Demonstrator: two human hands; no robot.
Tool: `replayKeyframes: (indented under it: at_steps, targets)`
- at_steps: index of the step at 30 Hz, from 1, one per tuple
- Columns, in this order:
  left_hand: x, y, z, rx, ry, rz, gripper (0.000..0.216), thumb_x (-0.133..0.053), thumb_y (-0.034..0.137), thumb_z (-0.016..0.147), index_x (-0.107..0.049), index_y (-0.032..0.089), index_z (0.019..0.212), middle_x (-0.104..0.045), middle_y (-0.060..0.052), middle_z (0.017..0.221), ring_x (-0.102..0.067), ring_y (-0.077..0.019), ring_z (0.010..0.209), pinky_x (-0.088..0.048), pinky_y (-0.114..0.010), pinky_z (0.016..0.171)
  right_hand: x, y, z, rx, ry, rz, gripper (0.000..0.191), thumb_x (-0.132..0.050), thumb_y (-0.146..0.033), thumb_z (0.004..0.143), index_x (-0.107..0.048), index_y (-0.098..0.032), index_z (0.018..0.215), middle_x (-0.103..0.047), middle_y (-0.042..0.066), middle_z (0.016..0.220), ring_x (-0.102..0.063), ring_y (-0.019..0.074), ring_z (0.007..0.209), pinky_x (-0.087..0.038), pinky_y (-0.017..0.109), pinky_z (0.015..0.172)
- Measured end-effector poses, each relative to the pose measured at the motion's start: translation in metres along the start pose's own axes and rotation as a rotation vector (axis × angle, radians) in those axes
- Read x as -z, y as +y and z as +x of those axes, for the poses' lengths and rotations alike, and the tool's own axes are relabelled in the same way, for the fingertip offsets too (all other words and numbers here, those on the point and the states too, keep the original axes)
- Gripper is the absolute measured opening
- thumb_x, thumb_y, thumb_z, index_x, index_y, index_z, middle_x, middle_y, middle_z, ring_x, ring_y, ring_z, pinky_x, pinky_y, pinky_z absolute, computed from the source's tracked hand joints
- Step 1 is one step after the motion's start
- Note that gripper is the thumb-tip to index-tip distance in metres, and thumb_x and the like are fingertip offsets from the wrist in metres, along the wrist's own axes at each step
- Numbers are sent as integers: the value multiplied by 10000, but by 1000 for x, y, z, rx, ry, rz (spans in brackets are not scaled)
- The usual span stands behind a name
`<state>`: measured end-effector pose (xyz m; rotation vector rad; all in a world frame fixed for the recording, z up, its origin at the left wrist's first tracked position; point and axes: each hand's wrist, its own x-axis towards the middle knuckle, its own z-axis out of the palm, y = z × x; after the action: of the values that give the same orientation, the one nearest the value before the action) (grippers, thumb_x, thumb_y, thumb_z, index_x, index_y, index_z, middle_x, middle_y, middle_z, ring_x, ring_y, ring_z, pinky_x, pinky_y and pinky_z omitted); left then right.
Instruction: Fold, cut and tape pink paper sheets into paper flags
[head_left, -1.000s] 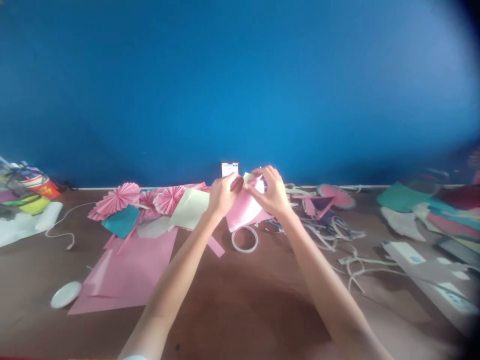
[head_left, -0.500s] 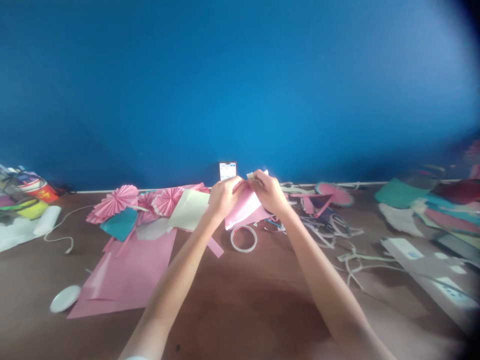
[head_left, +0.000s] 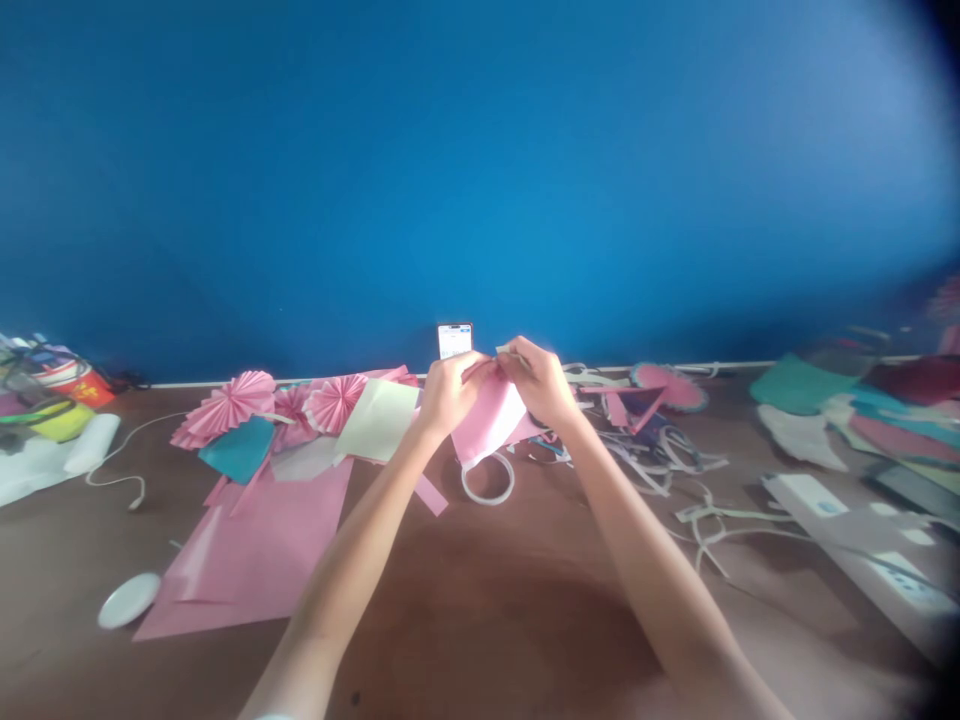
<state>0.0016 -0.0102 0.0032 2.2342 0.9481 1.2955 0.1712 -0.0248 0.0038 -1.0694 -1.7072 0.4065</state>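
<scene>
My left hand [head_left: 444, 392] and my right hand [head_left: 541, 385] are raised together over the brown table [head_left: 480, 610], near the blue wall. Both pinch the top edge of a pink paper sheet [head_left: 489, 420] that hangs down between them, fingers closed on it. A small pale strip shows at the fingertips of my right hand. Under the paper lies a white tape ring [head_left: 488, 478]. A phone [head_left: 455, 340] stands against the wall just behind my hands.
Pink paper fans [head_left: 238, 398], a cream sheet [head_left: 379, 420], a teal piece [head_left: 240, 448] and a large pink sheet [head_left: 255, 545] lie left. A white round lid [head_left: 129, 599] sits front left. Paper strips [head_left: 690, 480] and coloured sheets [head_left: 862, 420] lie right.
My hands have drawn closer together on the paper's top edge, and the white corner seen above my right hand is now folded down out of sight.
</scene>
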Motion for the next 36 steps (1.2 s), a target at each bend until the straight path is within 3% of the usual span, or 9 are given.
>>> replayKeyframes:
  at_steps: [19, 36]
  targets:
    - [-1, 0, 2, 58, -15, -205, 354, -542, 449, 935, -720, 143, 961, -742, -92, 976, -678, -223, 909, -493, -293, 780, 2, 3, 1, 22, 25, -35, 251, -473, -381, 942, -486, -208, 762, -519, -18, 683, -417, 129, 616, -333, 257, 607]
    - [-1, -1, 3, 51, -37, -138, 392, -509, 471, 944, -720, 142, 959, -743, -96, 982, -677, -229, 893, -488, -294, 769, 5, 5, 1, 4, 20, -61, 258, -494, -378, 934, -493, -204, 744, -457, -35, 637, -385, 125, 597, -293, 259, 580]
